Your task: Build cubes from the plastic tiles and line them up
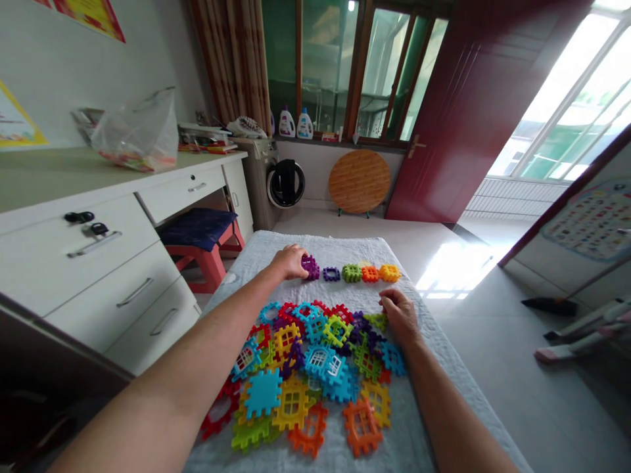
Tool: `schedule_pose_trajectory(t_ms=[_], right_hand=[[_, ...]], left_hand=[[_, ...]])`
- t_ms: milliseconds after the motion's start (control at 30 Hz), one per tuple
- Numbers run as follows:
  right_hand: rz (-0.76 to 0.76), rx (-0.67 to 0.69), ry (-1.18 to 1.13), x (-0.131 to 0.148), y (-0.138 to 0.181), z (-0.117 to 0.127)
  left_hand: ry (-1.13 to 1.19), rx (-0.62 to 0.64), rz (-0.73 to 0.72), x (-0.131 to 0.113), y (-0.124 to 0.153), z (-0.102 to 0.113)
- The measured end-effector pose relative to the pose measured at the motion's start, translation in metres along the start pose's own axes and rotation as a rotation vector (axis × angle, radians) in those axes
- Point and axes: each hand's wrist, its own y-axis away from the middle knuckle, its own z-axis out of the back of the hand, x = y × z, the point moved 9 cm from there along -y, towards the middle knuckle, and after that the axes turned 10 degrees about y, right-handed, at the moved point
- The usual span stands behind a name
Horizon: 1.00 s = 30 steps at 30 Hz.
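My left hand [288, 261] reaches far out over a grey quilted mat [276, 249] and grips a purple plastic block [310, 267] at the left end of a row. The row runs right: a second purple block [331, 274], a green block [351, 272], an orange block [369, 274] and a yellow-orange block [389, 272]. My right hand [399, 315] rests, fingers curled, on the right edge of a heap of several coloured window-shaped blocks [305, 368]. Whether it holds one I cannot make out.
A white desk with drawers [113, 263] stands at the left, with a plastic bag [138, 131] on top and a red stool [207, 256] under it. A round wooden tabletop [359, 180] leans on the far wall. A dark red door [473, 112] stands open at the right.
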Motion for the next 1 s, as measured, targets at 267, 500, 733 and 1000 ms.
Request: schedule_pose_trajectory(t_ms=[267,500,733,1000], right_hand=[[0.005,0.007,-0.011,-0.001,0.000,-0.002],[-0.004,-0.006,0.005,0.002,0.001,0.000],[-0.003,0.001,-0.012,0.000,0.000,0.000],[-0.003,0.005,0.006,0.001,0.000,-0.001]], left_hand=[[-0.011,0.114,0.013,-0.002,-0.019,-0.023],[0.003,0.167,0.024,0.005,-0.022,-0.034],[0.014,0.159,0.007,0.004,-0.021,-0.031],[0.019,0.081,0.019,0.024,0.042,0.009]])
